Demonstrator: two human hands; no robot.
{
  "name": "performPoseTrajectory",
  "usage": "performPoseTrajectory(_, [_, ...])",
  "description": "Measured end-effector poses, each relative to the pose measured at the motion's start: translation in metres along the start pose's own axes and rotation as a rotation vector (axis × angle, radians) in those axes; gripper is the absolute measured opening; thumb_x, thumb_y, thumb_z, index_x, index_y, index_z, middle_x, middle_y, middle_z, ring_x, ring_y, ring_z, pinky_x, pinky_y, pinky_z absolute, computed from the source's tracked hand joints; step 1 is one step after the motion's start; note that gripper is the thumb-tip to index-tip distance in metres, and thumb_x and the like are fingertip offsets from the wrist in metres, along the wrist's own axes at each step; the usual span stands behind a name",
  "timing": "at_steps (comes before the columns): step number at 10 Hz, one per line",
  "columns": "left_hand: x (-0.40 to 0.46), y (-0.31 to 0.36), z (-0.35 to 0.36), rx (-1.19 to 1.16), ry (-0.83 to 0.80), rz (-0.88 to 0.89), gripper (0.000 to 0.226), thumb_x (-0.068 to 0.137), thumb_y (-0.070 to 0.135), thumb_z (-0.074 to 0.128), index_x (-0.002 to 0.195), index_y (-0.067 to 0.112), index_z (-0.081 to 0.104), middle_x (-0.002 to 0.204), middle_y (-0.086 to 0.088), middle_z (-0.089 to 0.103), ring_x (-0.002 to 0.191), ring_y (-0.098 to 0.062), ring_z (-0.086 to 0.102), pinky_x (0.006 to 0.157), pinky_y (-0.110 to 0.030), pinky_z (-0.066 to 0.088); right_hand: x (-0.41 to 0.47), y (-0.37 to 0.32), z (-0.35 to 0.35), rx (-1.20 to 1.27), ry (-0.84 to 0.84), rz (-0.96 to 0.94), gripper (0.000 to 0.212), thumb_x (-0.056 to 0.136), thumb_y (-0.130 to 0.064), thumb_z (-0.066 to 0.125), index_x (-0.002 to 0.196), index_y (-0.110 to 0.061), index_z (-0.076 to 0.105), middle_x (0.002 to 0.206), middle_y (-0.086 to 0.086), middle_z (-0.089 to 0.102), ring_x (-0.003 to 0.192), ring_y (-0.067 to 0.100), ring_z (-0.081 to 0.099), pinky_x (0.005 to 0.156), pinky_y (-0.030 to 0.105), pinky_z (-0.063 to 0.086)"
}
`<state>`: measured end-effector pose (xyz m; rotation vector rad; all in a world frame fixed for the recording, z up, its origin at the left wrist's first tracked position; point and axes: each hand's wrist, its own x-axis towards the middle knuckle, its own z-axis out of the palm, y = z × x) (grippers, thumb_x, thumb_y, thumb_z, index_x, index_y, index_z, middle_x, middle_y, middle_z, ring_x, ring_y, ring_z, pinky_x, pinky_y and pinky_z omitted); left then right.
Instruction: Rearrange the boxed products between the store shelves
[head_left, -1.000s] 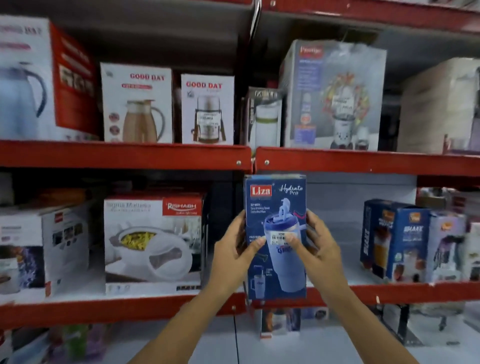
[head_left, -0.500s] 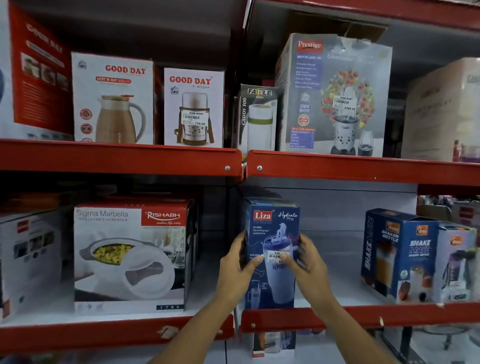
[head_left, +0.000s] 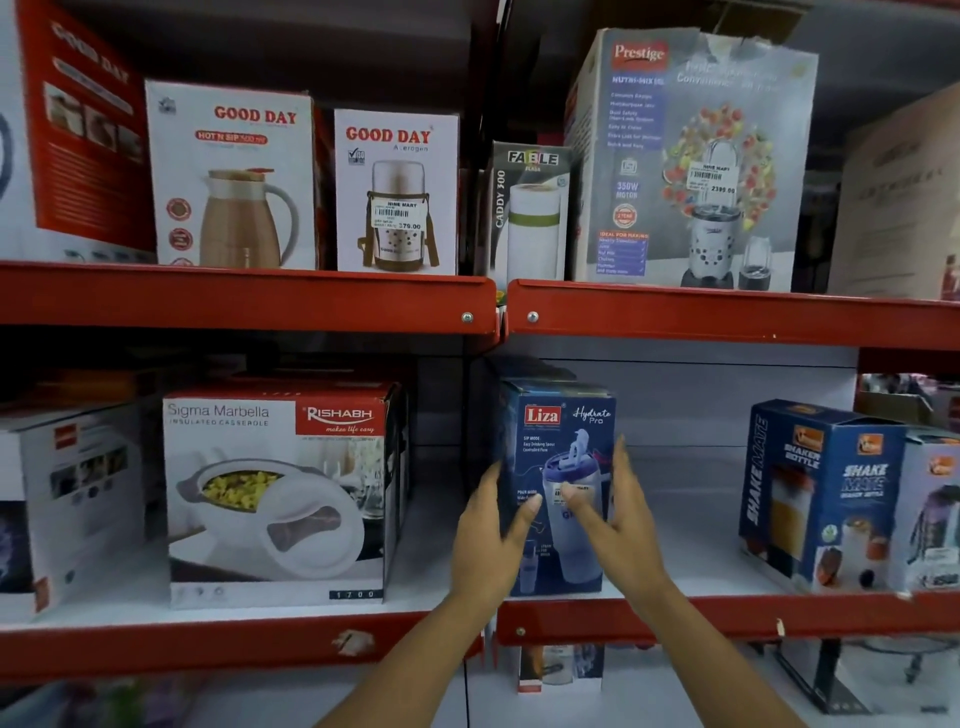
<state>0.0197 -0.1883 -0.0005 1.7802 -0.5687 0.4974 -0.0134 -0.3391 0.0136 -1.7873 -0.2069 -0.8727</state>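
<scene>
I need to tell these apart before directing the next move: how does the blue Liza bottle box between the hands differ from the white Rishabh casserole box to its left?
The blue Liza bottle box is tall and narrow; the white Rishabh casserole box is wide and bigger. The Liza box has the left hand and right hand on it; the casserole box is untouched. The Liza box sits right of the shelf join, the casserole box left. Both stand upright on the middle red shelf.

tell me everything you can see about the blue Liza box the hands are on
The Liza box is a tall, dark blue carton, apparently printed cardboard, marked "Liza" on a red patch and "Hydrate Pro", picturing a lidded tumbler with a spout. A white sticker sits mid-front. It stands upright at the left end of the lower right shelf, near its front edge. The left hand and right hand flank it, thumbs on its front.
</scene>
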Motion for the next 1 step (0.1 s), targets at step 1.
performPoseTrajectory(1, [-0.0108,0.0136,-0.0085,0.127,0.060,0.090,0.065,0.095,0.048,0.049,0.151,0.027,0.023,0.152,0.019,0.021,0.144,0.000,0.016,0.117,-0.026,0.023,-0.0033,-0.0147,0.0062,-0.221,0.064,-0.137,0.084,0.089,-0.049,0.053,0.155,-0.028,0.005,0.165,-0.006,0.012,0.149,0.003,0.013,0.108,0.009,0.019])
